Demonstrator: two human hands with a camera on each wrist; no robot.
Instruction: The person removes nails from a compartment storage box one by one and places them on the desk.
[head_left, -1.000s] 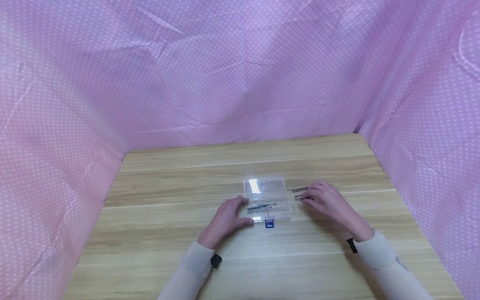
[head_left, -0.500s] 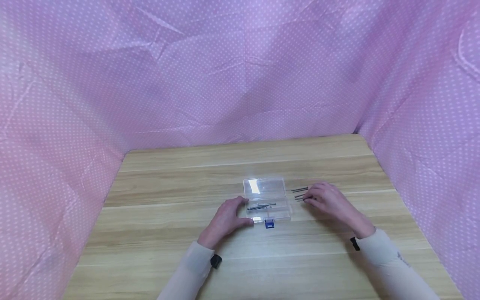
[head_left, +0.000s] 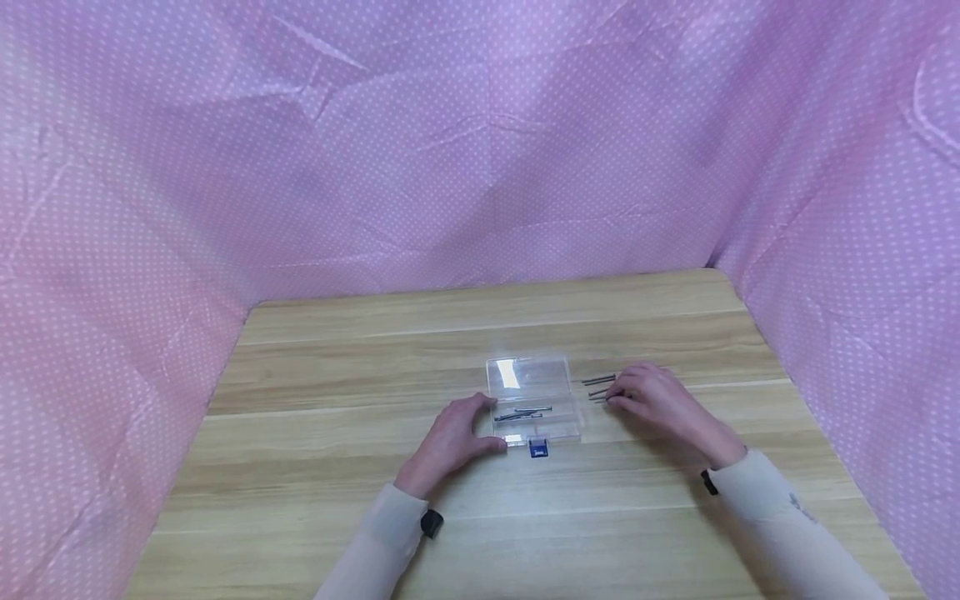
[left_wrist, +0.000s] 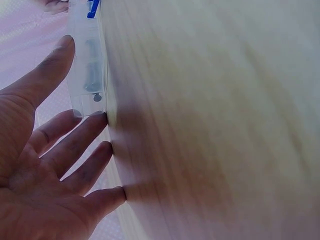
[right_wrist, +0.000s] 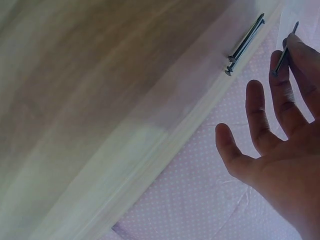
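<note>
A clear plastic box (head_left: 558, 426) lies with its lid (head_left: 540, 377) back on the table; several nails (head_left: 521, 413) are inside. My left hand (head_left: 452, 435) holds the box's left end, thumb at the front corner and index finger at the back one. In the left wrist view, the other fingertips (left_wrist: 106, 146) rest against the table. Right of the box, my right hand (head_left: 654, 406) pinches a nail (right_wrist: 285, 54) between thumb and fingers, while its ring and little fingers stay loose. Further nails (head_left: 598, 380) lie beside that hand, partly hidden by it in the head view.
A blue latch (head_left: 538, 448) sticks out from the box's front. The wood-grain table (head_left: 337, 367) extends around both hands, and pink dotted cloth (head_left: 480, 150) hangs behind it and at both sides.
My right hand has drawn slightly to the right, with a nail between its fingers. The left hand and the box stay where they were.
</note>
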